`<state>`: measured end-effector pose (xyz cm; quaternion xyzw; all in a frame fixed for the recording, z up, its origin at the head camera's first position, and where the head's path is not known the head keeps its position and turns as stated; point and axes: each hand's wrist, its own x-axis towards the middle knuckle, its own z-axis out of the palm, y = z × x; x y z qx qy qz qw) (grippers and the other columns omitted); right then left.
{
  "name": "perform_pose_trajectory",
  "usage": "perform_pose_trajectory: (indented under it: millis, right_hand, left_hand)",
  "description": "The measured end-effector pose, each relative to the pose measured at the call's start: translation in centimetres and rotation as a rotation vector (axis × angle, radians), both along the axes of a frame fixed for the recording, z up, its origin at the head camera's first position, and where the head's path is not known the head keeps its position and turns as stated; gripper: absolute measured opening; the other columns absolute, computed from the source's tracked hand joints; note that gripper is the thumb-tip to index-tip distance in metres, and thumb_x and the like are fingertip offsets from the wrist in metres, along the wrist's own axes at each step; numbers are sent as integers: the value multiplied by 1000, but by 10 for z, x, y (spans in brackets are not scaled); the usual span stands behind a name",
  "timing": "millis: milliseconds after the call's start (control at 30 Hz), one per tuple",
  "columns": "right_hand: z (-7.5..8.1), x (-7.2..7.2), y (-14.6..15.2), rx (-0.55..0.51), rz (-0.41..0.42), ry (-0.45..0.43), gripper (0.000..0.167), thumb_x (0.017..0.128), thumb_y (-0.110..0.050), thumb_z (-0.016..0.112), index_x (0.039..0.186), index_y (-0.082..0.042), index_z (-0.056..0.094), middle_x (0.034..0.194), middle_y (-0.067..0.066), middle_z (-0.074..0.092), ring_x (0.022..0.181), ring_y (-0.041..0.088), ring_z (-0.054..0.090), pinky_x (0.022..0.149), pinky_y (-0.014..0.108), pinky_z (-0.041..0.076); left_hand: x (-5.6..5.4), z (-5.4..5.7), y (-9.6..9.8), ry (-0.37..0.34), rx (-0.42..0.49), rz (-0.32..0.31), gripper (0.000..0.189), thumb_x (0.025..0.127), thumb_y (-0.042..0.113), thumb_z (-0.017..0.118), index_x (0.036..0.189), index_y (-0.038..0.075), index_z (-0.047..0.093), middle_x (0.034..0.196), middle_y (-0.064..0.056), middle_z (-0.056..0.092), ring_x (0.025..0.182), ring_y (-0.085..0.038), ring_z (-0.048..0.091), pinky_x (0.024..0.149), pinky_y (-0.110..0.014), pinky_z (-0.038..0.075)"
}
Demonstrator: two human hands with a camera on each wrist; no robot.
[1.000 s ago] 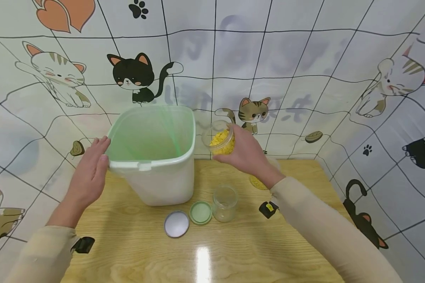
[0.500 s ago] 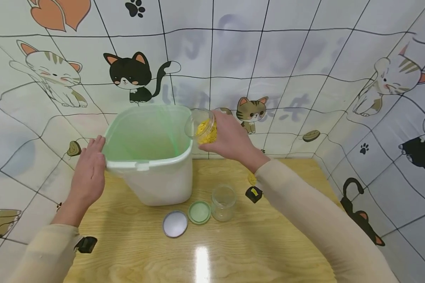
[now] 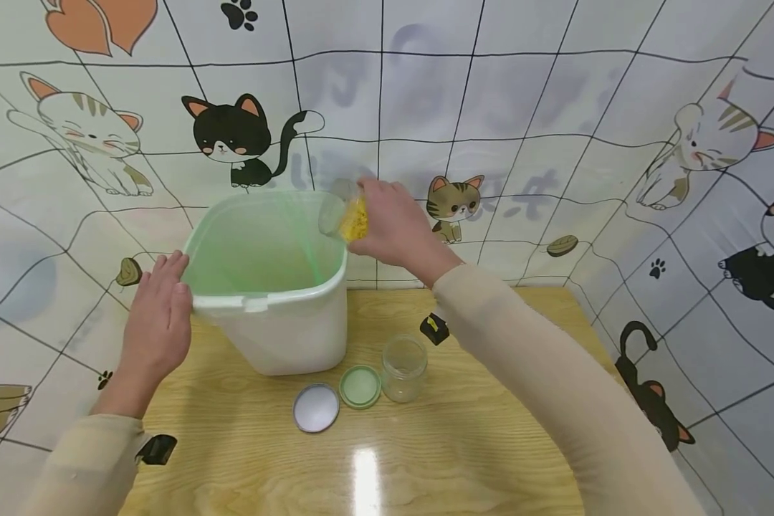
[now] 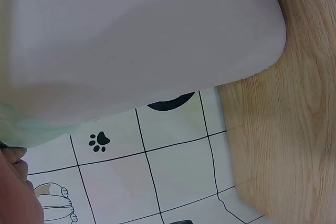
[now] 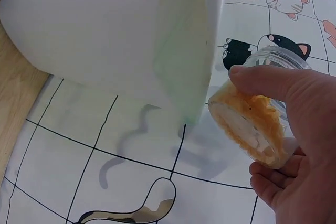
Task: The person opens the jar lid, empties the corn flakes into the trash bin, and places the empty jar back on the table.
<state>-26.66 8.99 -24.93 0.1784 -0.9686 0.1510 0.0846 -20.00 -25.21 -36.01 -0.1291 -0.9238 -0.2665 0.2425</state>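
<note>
My right hand (image 3: 393, 226) grips a clear jar (image 3: 331, 215) with its yellow contents (image 3: 355, 220) near the base. The jar is tipped sideways over the right rim of a white bin (image 3: 297, 337), its mouth facing in. In the right wrist view, thumb and fingers wrap the jar (image 5: 273, 56), and the yellow pieces (image 5: 247, 103) show through its wall. A light green liner (image 3: 251, 244) covers the bin's inside. My left hand (image 3: 158, 315), fingers straight, rests against the bin's left rim; the left wrist view shows mostly the bin's side (image 4: 147, 35).
In front of the bin, on the wooden table (image 3: 258, 473), lie a white lid (image 3: 316, 408) and a green lid (image 3: 360, 387). An empty clear jar (image 3: 404, 365) stands beside the green one. A cat-patterned wall covering (image 3: 503, 93) rises behind and at both sides.
My right hand has carried the jar left from beside the bin to over its rim, tipping it further. A yellow-filled thing on the table is now hidden behind my right arm. The left hand stays.
</note>
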Motion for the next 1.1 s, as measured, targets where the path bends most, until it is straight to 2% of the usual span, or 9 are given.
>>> perform_pose_trajectory:
  millis: [67, 167, 300, 533, 867, 1100]
  right_hand:
    - [2, -1, -4, 36, 2, 10, 91, 75, -41, 78, 147, -9, 33, 141, 5, 51, 128, 27, 46, 102, 39, 47]
    - [4, -2, -10, 84, 6, 26, 89, 76, -38, 76, 148, -9, 32, 144, 7, 47, 127, 27, 46, 103, 40, 46]
    - [4, -3, -15, 144, 0, 48, 88, 78, -36, 74, 149, -9, 31, 147, 8, 45, 129, 27, 44, 108, 39, 43]
    - [2, -6, -21, 253, 20, 61, 82, 81, -27, 68, 151, -11, 29, 153, 6, 39, 142, 26, 34, 120, 35, 30]
    - [4, -6, -30, 285, 60, 164, 77, 80, -14, 68, 148, -10, 34, 146, 7, 46, 137, 26, 38, 119, 33, 30]
    - [1, -8, -33, 294, 72, 224, 72, 78, -7, 64, 145, -10, 37, 142, 8, 49, 133, 26, 41, 118, 33, 30]
  left_hand:
    - [0, 0, 0, 3, -9, 13, 54, 104, 26, 20, 149, -1, 34, 155, -24, 32, 149, -40, 19, 124, -51, 7]
    - [0, -1, 1, 10, -16, 29, 54, 104, 26, 20, 148, -2, 36, 154, -24, 34, 149, -41, 20, 125, -50, 8]
    - [-1, -1, 4, 23, 10, 33, 54, 102, 24, 21, 147, -2, 37, 153, -25, 36, 149, -41, 21, 125, -49, 7]
    - [-1, -2, 7, 42, 6, 57, 55, 101, 23, 20, 147, -3, 38, 152, -26, 37, 147, -43, 22, 123, -54, 10]
    - [0, -3, 6, 48, -8, 84, 55, 101, 23, 20, 146, -2, 38, 152, -25, 38, 148, -41, 23, 125, -50, 10]
    - [1, -4, 7, 59, -10, 93, 54, 101, 22, 20, 146, -2, 39, 151, -24, 39, 148, -39, 24, 125, -47, 10]
